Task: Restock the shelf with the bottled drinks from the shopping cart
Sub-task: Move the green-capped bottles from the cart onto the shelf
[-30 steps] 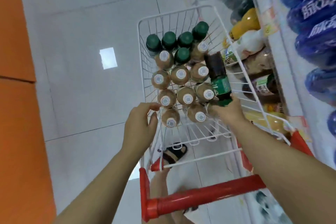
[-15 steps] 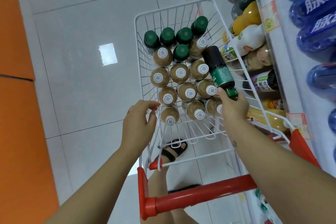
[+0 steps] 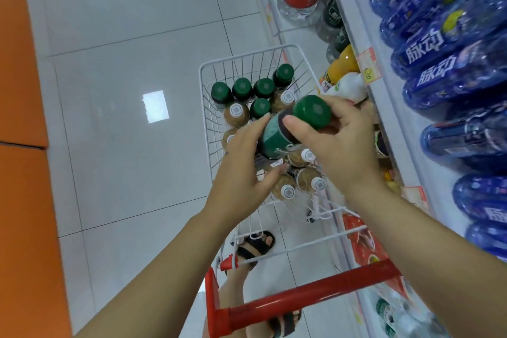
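- The shopping cart (image 3: 216, 129) sits right under my hands and it's packed tight with white-capped bottles (image 3: 236, 112) and more green-capped ones (image 3: 242, 88). Anything I fumble lands on those caps and could knock the row over like dominoes.
- My left hand (image 3: 241, 162) is cupped round the labelled body of the green-capped bottle (image 3: 274, 137), fingers up one side and thumb underneath. It's more of a cradle than a real squeeze, so a slick label could slide through.
- The bottle itself is up in the air above the cart, tilted with the cap pointing toward the shelf, not on any shelf yet. Held at a slant like that, the weight hangs off to one side.
- My right hand (image 3: 337, 145) is clamped around the neck just under the cap. If I swap grips between hands now, there's a point where neither hand has it properly, and I reckon that's where a drop is most likely.
- The shelf (image 3: 384, 96) on my right looks crammed: blue bottles (image 3: 444, 44) up top, and a white bottle (image 3: 348, 86) on the lower level just beside my knuckles. Swinging across carelessly could clip one and roll it off the edge. I can't see a free slot from here, so forcing it in might shove a neighbour out.
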`<state>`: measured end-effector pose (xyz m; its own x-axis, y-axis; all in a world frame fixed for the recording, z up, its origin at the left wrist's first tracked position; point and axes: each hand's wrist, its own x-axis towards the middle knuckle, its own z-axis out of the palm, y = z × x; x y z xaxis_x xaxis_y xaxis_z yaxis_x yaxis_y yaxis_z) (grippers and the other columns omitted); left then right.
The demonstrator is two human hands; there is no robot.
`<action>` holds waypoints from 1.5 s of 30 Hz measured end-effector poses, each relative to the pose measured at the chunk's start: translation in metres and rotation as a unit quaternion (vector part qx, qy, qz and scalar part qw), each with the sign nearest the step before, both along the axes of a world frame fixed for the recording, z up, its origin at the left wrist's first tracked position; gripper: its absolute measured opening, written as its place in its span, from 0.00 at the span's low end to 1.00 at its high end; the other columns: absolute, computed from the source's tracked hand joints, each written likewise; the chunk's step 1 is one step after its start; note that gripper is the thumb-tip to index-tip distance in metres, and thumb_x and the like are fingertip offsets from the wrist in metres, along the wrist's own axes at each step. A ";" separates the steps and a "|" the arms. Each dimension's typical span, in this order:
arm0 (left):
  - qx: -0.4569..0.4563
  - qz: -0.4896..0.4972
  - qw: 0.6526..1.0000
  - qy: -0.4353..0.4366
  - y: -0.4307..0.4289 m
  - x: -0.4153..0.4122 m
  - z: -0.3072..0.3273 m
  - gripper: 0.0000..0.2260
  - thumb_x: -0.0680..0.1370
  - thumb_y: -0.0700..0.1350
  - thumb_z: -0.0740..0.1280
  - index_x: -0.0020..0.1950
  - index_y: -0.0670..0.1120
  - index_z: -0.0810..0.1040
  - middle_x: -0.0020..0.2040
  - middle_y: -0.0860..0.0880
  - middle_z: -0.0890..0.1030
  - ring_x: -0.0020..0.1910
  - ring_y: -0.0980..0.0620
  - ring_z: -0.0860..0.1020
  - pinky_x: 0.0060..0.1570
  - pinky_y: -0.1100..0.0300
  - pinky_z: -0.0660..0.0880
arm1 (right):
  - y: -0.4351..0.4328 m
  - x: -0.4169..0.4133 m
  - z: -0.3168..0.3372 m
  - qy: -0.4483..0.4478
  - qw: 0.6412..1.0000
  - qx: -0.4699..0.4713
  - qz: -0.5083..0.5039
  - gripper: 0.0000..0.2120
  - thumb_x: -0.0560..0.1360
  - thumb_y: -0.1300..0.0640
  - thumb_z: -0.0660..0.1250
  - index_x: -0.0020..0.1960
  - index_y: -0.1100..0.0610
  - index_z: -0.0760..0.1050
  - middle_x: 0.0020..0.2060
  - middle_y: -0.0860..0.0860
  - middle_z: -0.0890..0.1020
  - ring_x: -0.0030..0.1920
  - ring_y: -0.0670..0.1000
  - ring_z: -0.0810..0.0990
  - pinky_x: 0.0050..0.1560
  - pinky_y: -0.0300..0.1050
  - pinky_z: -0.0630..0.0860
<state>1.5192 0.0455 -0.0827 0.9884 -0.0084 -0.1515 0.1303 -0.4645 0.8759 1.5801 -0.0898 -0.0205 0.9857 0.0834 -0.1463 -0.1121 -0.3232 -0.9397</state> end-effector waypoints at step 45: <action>-0.233 -0.033 0.949 -0.212 -0.125 -0.038 0.345 0.24 0.72 0.41 0.72 0.64 0.51 0.68 0.50 0.58 0.78 0.44 0.64 0.77 0.41 0.70 0.74 | -0.155 -0.123 0.366 -0.321 0.909 -0.178 -0.198 0.12 0.66 0.49 0.72 0.48 0.45 0.76 0.45 0.49 0.81 0.39 0.43 0.80 0.39 0.31 0.74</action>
<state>1.4808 -0.0795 0.2625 0.9548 -0.0416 0.2942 -0.2948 -0.0084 0.9555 1.4571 -0.2448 0.3452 0.8197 -0.2363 0.5217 0.2488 -0.6735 -0.6961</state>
